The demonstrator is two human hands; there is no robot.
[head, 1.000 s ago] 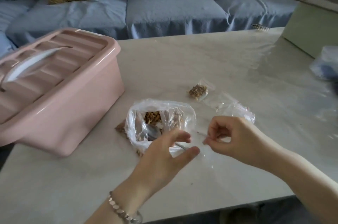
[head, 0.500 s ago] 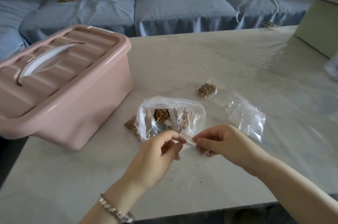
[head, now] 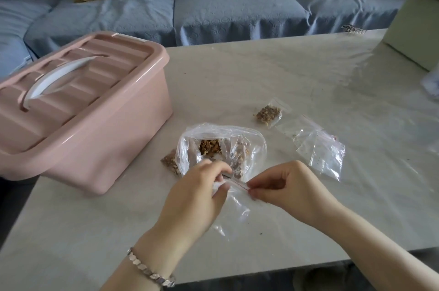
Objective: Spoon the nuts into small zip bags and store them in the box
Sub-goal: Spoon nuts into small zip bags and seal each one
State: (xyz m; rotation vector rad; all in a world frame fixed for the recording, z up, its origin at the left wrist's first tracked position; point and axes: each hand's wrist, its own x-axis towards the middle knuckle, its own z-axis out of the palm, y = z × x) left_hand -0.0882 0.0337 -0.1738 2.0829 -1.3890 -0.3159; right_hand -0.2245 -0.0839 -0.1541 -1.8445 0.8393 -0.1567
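Between left hand point(head: 194, 198) and right hand point(head: 292, 191), a small clear plastic zip bag point(head: 235, 205) is pinched; grip could be lost through uneven tugging.

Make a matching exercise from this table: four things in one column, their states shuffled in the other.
1. box
2. big bag
3. held bag
4. spare bags

A. empty, lying at the right
B. pinched by left hand and right hand
C. lid on
D. open, nuts inside

Pairs: 1-C, 2-D, 3-B, 4-A
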